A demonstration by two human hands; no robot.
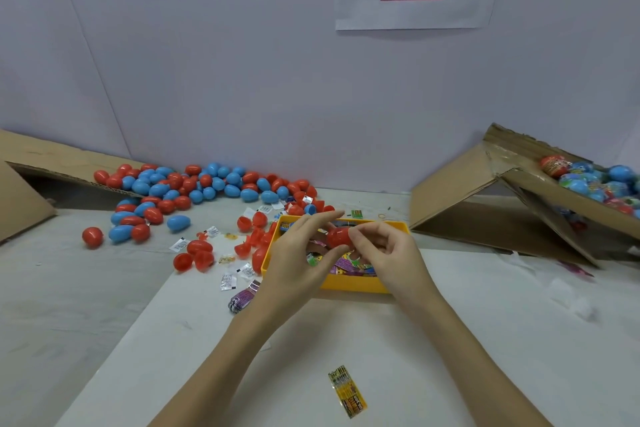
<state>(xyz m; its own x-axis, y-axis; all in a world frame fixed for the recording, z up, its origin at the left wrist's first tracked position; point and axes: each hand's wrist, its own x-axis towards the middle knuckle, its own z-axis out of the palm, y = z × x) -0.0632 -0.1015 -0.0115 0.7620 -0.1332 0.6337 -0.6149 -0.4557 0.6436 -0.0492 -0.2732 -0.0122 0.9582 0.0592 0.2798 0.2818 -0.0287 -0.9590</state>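
Presently the left hand (301,253) and right hand (388,253) are pinching the egg (337,237) between thumbs and lightly curled fingers above the tray (353,282), and an uneven squeeze is risking it popping loose into the packets (349,267).

The red egg (337,237) I hold is smooth, glossy plastic. The yellow tray (356,282) is matt plastic, the cardboard box (460,191) rough, the printed wrapper (347,391) shiny film.
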